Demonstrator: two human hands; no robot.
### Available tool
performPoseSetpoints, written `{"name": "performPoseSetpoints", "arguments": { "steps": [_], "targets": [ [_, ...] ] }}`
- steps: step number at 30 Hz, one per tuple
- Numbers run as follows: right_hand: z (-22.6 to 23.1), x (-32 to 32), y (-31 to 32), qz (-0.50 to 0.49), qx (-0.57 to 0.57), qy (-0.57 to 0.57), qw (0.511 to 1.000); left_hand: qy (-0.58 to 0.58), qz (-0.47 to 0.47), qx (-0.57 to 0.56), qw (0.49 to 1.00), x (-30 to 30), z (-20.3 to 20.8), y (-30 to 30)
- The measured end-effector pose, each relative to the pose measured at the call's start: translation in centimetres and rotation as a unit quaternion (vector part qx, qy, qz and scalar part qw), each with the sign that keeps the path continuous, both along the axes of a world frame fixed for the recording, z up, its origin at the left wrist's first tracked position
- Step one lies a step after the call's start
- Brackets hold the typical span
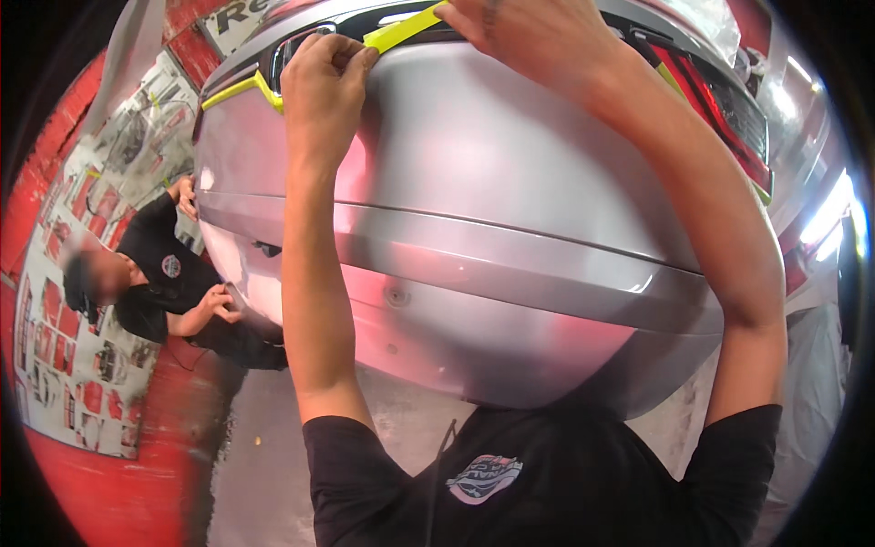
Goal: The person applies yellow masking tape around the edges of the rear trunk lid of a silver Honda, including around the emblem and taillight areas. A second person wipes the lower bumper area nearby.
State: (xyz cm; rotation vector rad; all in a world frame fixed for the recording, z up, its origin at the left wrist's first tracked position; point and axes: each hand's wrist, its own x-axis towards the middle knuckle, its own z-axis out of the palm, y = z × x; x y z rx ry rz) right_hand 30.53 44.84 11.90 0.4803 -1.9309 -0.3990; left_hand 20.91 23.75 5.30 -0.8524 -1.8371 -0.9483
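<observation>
A strip of yellow-green masking tape [401,33] runs stretched between my two hands along the upper part of a silver-grey car body [510,155]. My left hand [326,82] is closed, its thumb and fingertips pinching at the tape's left end against the panel. At the top edge of the picture, my right hand [510,25] grips the tape's other end; part of its fingers is cut off. More tape [239,89] lines the lower edge of a dark light at the left. The red and dark tail light [715,109] on the right is also edged with tape.
A co-worker in a black shirt [150,273] crouches at the left, both hands at the car's side. Behind is a red wall [173,410] with a picture-covered board [64,365]. Translucent plastic sheeting [811,392] hangs on the right. The lower bumper reaches close to my torso.
</observation>
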Motion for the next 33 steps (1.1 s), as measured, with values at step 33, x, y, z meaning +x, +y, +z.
{"name": "performPoseSetpoints", "arguments": {
  "steps": [33],
  "targets": [
    [-0.5,-0.4,0.2,0.021,-0.024,0.011,0.999,0.056,0.035,-0.008,0.998,-0.1,-0.2,0.9]
  ]
}}
